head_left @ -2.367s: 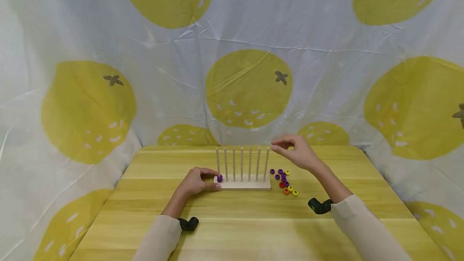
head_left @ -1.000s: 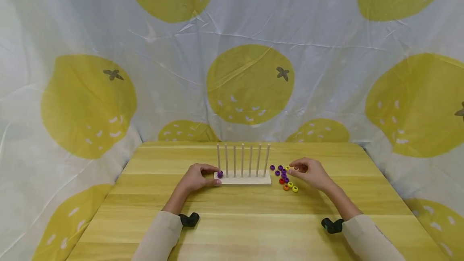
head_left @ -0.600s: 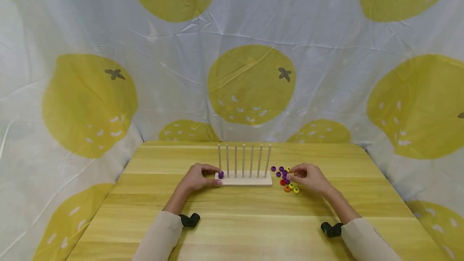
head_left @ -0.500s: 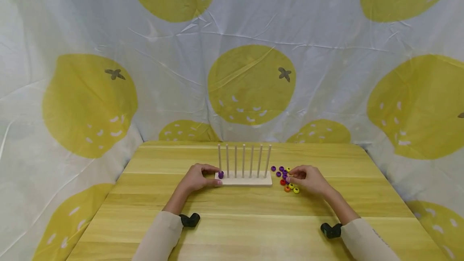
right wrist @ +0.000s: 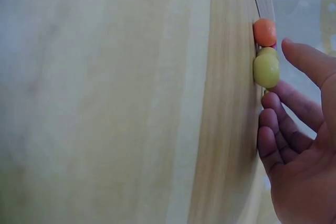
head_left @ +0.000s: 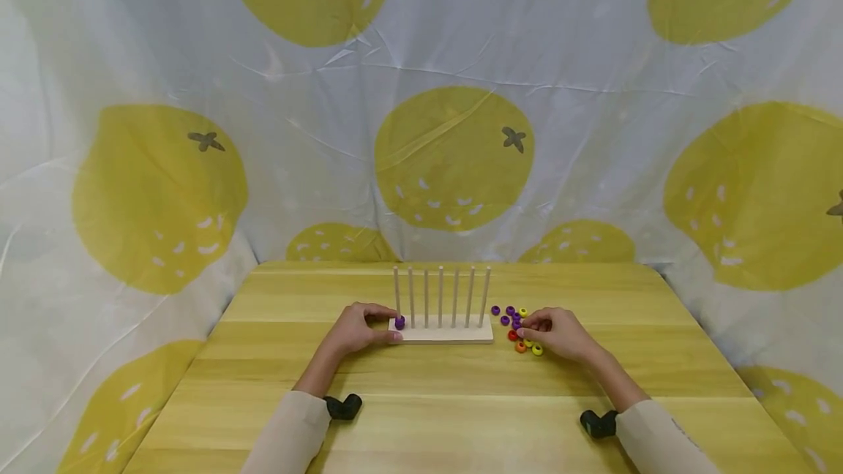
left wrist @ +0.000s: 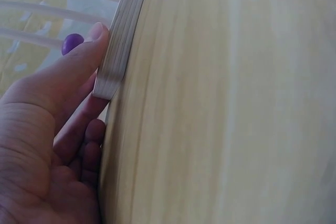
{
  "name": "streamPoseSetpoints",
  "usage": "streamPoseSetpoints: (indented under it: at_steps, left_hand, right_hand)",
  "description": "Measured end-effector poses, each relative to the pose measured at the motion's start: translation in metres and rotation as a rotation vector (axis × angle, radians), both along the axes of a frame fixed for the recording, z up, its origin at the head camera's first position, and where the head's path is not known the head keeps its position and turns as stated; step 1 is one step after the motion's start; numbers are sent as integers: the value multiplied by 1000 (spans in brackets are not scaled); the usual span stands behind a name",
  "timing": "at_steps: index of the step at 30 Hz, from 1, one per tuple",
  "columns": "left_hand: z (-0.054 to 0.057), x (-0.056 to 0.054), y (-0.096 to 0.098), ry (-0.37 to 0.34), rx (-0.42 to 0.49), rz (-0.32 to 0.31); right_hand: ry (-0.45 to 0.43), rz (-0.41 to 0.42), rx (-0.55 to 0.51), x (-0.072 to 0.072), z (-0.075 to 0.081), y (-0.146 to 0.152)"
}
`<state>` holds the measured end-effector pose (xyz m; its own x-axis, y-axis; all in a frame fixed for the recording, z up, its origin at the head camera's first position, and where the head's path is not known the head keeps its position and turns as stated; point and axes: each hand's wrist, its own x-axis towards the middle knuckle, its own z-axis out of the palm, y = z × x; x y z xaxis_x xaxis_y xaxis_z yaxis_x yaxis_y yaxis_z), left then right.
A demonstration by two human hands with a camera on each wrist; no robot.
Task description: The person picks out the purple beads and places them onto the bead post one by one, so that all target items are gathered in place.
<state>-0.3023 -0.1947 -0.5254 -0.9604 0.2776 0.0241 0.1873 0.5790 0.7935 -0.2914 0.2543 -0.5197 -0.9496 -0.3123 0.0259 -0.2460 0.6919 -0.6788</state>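
Observation:
A pale wooden peg stand with a row of upright dowels sits on the table. One purple bead is at the foot of its leftmost dowel. My left hand grips the stand's left end, thumb on the front edge; in the left wrist view the thumb presses the base. To the right lies a loose cluster of purple, yellow, red and orange beads. My right hand reaches into it, thumb and forefinger apart around the beads, partly covering some. A yellow bead and orange bead show beside these fingers.
Around the hands spreads a wood-grain table. Behind it and at both sides hangs a pale cloth printed with big yellow fruit. Each wrist carries a black camera mount.
From beside the rightmost dowel's top, my right hand has come down to the beads, then shifted slightly nearer me among them. The left hand has kept its hold on the stand.

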Motion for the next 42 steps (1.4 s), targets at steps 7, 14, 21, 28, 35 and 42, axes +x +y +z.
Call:
streamPoseSetpoints:
  at_steps: [7,14,21,28,35,42]
  left_hand:
    - [-1,2,0,3,5,0]
    - [-1,0,-1,9,12,1]
    - [0,-1,0,12,16,5]
    - [3,-2,0,5,22,11]
    - [-1,-2,0,5,16,5]
    - [-1,0,1,3,25,3]
  right_hand:
    - [-1,0,0,1,0,-2]
    - [-3,-8,-5,3,2,-4]
    - [17,-12,-1,5,6,-7]
    - [49,-12,3,3,7,-8]
    - [48,-19,-3,4,2,-8]
    - [24,-37,-12,6,2,-6]
